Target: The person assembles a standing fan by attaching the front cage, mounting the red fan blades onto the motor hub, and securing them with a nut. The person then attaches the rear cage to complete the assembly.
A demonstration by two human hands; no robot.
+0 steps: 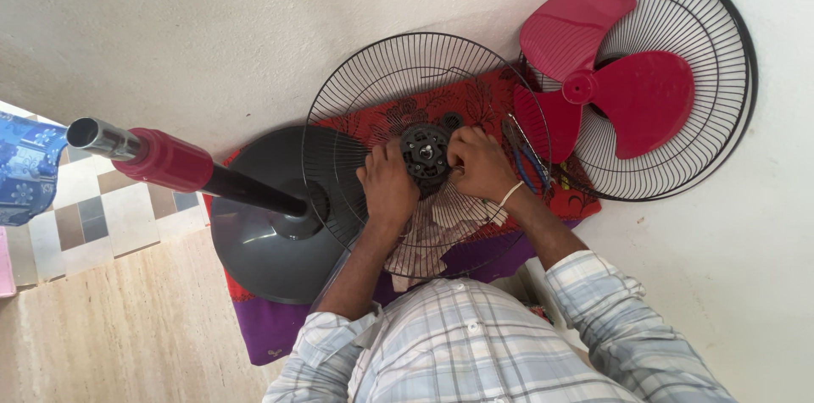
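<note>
A black wire fan grille (373, 81) lies over a red patterned cloth (475, 98), with a round black motor hub (425, 151) at its centre. My left hand (386, 187) is curled against the hub's left side, fingers through the wires. From the right, my right hand (481, 164) closes on the hub; whether it pinches a small part there I cannot tell. A pale thread band circles my right wrist. Both of my sleeves are light blue plaid.
A grey round fan base (254, 242) with a black and red pole (170, 161) lies at the left. A second grille (721, 115) holding a red three-blade propeller (627, 89) lies at the right. Red-and-blue handled pliers (521, 157) rest on the cloth. A purple cloth (263, 327) lies under the base.
</note>
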